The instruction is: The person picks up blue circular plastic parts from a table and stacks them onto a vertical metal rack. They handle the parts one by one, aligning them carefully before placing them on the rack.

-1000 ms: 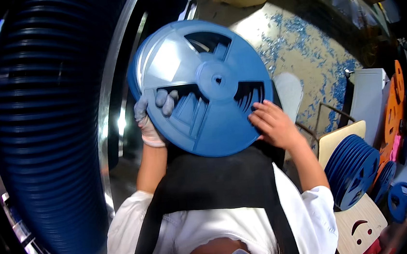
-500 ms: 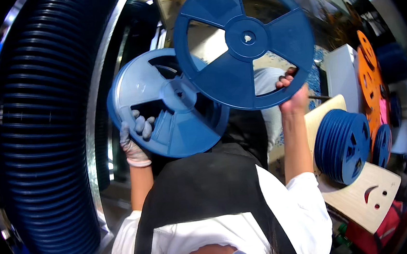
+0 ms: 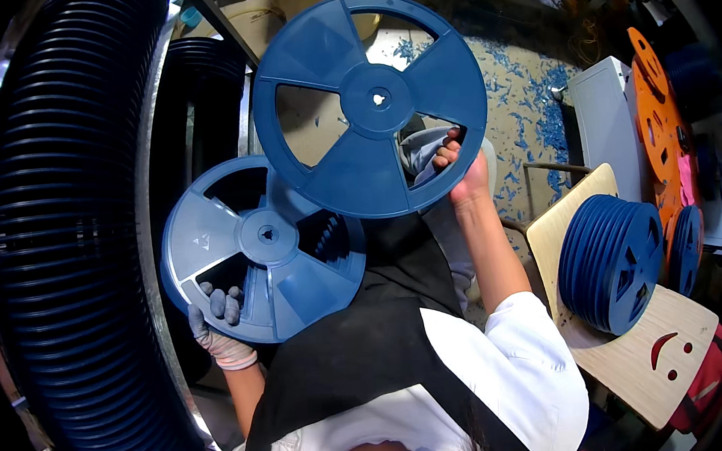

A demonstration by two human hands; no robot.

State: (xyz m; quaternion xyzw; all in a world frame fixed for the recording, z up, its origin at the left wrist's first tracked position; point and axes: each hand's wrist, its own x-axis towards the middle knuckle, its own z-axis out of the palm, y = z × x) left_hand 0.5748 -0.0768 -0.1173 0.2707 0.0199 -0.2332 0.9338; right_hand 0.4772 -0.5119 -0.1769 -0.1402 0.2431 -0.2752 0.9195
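My left hand (image 3: 218, 339), in a grey glove, grips the rim of a blue plastic reel (image 3: 319, 291), with its fingertips showing through one of the openings. A second blue reel (image 3: 352, 170) is held up in my bare right hand (image 3: 468, 177), whose fingers hook through a cut-out over the rim. This reel is seen face-on and hides the upper right part of the left one. Whether the two reels touch, I cannot tell. Through the left reel's openings, dark ridged edges show, and its rim looks thick.
On my left runs a long row of dark blue reels (image 3: 73, 268) along a metal rail (image 3: 152, 269). To the right, a wooden chair (image 3: 639, 364) carries a stack of blue reels (image 3: 609, 264). Orange discs (image 3: 654, 122) stand beside a white box (image 3: 602, 118). Blue scraps (image 3: 552, 157) litter the floor.
Both reels now sit farther left in the picture, with the left one lower too. The view has shifted, showing more floor. Each hand keeps its hold.
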